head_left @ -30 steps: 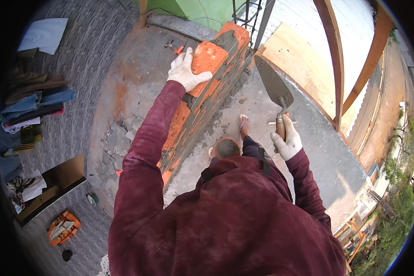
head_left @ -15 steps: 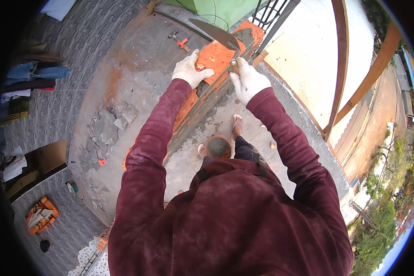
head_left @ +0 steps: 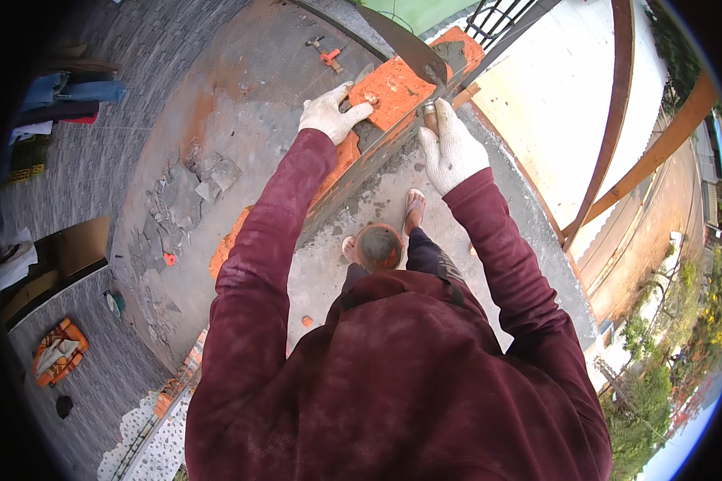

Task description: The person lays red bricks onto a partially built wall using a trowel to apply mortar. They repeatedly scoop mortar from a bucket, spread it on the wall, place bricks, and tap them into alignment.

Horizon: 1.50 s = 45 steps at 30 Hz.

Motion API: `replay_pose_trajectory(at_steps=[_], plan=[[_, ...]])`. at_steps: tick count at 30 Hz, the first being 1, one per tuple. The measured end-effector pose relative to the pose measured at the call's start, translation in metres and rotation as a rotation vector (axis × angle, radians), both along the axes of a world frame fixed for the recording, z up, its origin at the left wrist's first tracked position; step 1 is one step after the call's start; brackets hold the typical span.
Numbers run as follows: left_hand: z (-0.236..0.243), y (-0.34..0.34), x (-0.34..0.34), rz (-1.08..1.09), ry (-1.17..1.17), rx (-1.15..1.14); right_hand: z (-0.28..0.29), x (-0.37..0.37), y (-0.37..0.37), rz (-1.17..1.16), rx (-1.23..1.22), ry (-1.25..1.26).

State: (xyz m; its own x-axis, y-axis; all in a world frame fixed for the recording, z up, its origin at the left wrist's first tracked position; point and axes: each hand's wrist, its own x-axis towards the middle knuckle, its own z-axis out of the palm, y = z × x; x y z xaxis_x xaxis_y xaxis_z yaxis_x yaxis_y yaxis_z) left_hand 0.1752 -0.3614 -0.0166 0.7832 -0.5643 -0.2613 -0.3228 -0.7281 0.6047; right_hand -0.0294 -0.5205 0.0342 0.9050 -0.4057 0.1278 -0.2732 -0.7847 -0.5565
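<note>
My left hand [head_left: 331, 114], in a white knit glove, grips the near left end of an orange brick [head_left: 390, 90], its thumb lying over the top. The brick sits on a low brick wall [head_left: 346, 164] with grey mortar along its side. My right hand [head_left: 455, 151], also gloved, is closed round the handle of a pointed trowel [head_left: 405, 44]. Its broad blade is at the far end of the brick, beside another orange brick [head_left: 460, 52] with mortar on top. Part of the blade's far end is cut off by the picture edge.
A bucket of grey mortar [head_left: 379, 247] stands between my feet, right of the wall. Left of the wall, a hammer-like tool with an orange part [head_left: 326, 54] and broken rubble [head_left: 200, 184] lie on the floor. Wooden beams [head_left: 610, 120] and dark metal bars [head_left: 497, 20] stand at the right.
The trowel blade has turned and come down closer to the brick's far end. The brick, my right hand and the bucket appear slightly further right in view; my left hand stays on the brick.
</note>
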Motion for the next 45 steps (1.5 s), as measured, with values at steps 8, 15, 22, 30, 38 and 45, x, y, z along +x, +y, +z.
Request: replay_pose_trajectory(at_steps=[8, 15, 22, 30, 38, 45], plan=[[-0.010, 0.000, 0.013, 0.029, 0.169, -0.113, 0.010, 0.017, 0.023, 0.015, 0.090, 0.306], [-0.012, -0.001, 0.005, 0.035, 0.050, -0.070, -0.002, 0.004, 0.026, 0.054, 0.067, 0.189], [-0.010, -0.002, 0.004, 0.050, 0.137, -0.134, -0.012, 0.001, 0.036, 0.018, 0.068, 0.235], [-0.017, 0.002, 0.010, 0.047, 0.166, -0.140, 0.006, 0.002, 0.039, -0.020, 0.144, 0.300], [-0.022, 0.001, 0.014, 0.003, 0.174, -0.164, -0.008, -0.003, 0.036, -0.043, 0.029, 0.056], [-0.016, -0.003, 0.011, -0.002, 0.156, -0.116, 0.001, 0.006, 0.022, -0.049, 0.011, 0.283]])
